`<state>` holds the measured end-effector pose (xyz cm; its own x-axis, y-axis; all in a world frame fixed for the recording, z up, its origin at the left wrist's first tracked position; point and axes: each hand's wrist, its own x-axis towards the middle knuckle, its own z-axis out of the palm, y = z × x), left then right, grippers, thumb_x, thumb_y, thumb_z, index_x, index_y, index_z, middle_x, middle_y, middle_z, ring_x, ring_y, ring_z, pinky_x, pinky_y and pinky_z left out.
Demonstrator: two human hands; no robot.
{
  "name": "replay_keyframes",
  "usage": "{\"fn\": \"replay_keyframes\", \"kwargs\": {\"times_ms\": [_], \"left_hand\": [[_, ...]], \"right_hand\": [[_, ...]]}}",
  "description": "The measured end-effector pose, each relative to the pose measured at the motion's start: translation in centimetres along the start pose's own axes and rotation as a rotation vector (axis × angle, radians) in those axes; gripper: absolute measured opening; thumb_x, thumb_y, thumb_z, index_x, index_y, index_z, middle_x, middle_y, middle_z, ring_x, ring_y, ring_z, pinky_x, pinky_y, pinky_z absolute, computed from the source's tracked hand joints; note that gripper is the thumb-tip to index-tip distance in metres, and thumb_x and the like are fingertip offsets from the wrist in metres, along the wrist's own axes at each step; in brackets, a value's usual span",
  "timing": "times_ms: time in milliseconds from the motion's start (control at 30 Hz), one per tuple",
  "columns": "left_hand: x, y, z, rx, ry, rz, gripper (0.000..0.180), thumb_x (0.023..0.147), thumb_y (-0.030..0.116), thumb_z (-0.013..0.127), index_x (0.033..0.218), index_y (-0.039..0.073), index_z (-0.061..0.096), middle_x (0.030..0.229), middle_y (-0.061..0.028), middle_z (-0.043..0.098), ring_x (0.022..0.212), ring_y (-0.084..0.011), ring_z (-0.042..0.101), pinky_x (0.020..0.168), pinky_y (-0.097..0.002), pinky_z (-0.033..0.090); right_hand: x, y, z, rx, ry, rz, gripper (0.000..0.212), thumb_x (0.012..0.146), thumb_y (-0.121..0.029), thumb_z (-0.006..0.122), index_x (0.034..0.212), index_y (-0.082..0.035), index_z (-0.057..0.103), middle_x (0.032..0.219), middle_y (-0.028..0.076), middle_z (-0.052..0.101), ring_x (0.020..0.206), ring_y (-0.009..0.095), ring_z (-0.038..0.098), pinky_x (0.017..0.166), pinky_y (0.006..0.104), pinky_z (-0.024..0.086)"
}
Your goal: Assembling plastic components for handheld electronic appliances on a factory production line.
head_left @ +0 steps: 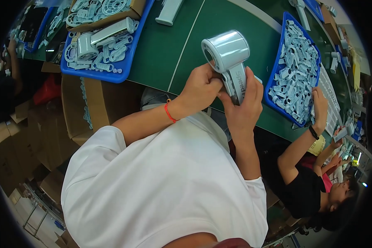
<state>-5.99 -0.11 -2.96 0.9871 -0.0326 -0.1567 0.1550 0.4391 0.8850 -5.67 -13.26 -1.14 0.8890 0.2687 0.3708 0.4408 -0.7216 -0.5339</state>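
Over the near edge of the green table I hold up a pale, glossy handheld fan [231, 49], shaped like a small hair dryer with a round barrel head and a straight handle. My left hand [199, 89], with a red cord on its wrist, is closed at the handle's left side, just under the barrel. Several of its fingertips are hidden behind the handle. The fingers of my right hand [246, 103] wrap the handle from the right, and its thumb presses near the lower end. A dark opening or seam shows along the handle's left side.
A blue tray [130, 62] of pale plastic parts stands at the left, with a cardboard box [138, 6] of parts on it. Another blue tray [273, 78] of small parts is at the right, beside a co-worker's hand [319, 105]. A pale handle-like piece [169, 11] lies far back.
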Motion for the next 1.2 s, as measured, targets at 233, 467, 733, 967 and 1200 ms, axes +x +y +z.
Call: {"fn": "replay_keyframes", "kwargs": {"times_ms": [233, 467, 733, 967, 1200], "left_hand": [[-0.5, 0.3, -0.9, 0.235, -0.07, 0.14, 0.016, 0.077, 0.004, 0.054, 0.09, -0.003, 0.057, 0.073, -0.0088, 0.061, 0.064, -0.0152, 0.057, 0.06, -0.0281, 0.046], [-1.9, 2.8, -1.2, 1.292, -0.049, 1.078, 0.026, 0.061, 0.02, 0.076, 0.083, 0.011, 0.064, 0.083, 0.0017, 0.059, 0.085, -0.0204, 0.057, 0.075, -0.0355, 0.044], [0.1, 1.3, -1.1, 1.619, -0.212, 0.776, 0.051, 0.057, 0.027, 0.077, 0.1, 0.008, 0.058, 0.1, -0.0038, 0.053, 0.1, -0.0249, 0.049, 0.086, -0.0454, 0.039], [0.2, 1.9, -0.9, 1.625, -0.252, 0.713, 0.048, 0.057, 0.022, 0.076, 0.1, 0.009, 0.058, 0.101, -0.0012, 0.053, 0.095, -0.0239, 0.049, 0.079, -0.039, 0.039], [0.8, 0.7, -1.4, 1.719, -0.199, 0.837, 0.048, 0.053, 0.017, 0.075, 0.097, 0.009, 0.058, 0.096, -0.0005, 0.055, 0.089, -0.0234, 0.05, 0.077, -0.037, 0.04]], "right_hand": [[0.2, 0.9, -0.5, 0.319, -0.139, 0.127, 0.061, 0.07, -0.016, 0.073, 0.122, -0.001, 0.046, 0.104, 0.015, 0.053, 0.088, 0.029, 0.057, 0.073, 0.0344, 0.047], [0.4, 3.9, -1.3, 0.188, -0.314, -0.079, 0.056, 0.067, -0.016, 0.072, 0.117, -0.003, 0.05, 0.102, 0.012, 0.058, 0.094, 0.027, 0.055, 0.078, 0.0359, 0.043], [-1.2, 4.2, -0.5, 0.059, -0.211, -0.174, 0.053, 0.068, -0.009, 0.068, 0.119, -0.003, 0.052, 0.116, 0.012, 0.054, 0.108, 0.028, 0.048, 0.089, 0.0355, 0.036], [-0.8, 4.1, -0.7, 0.192, -0.263, -0.079, 0.05, 0.068, -0.005, 0.068, 0.116, -0.003, 0.053, 0.114, 0.012, 0.054, 0.105, 0.029, 0.049, 0.091, 0.0369, 0.037], [-1.1, 4.3, -0.1, 0.101, -0.175, -0.205, 0.054, 0.062, -0.003, 0.072, 0.113, -0.005, 0.054, 0.11, 0.01, 0.055, 0.1, 0.028, 0.051, 0.085, 0.0367, 0.039]]}}
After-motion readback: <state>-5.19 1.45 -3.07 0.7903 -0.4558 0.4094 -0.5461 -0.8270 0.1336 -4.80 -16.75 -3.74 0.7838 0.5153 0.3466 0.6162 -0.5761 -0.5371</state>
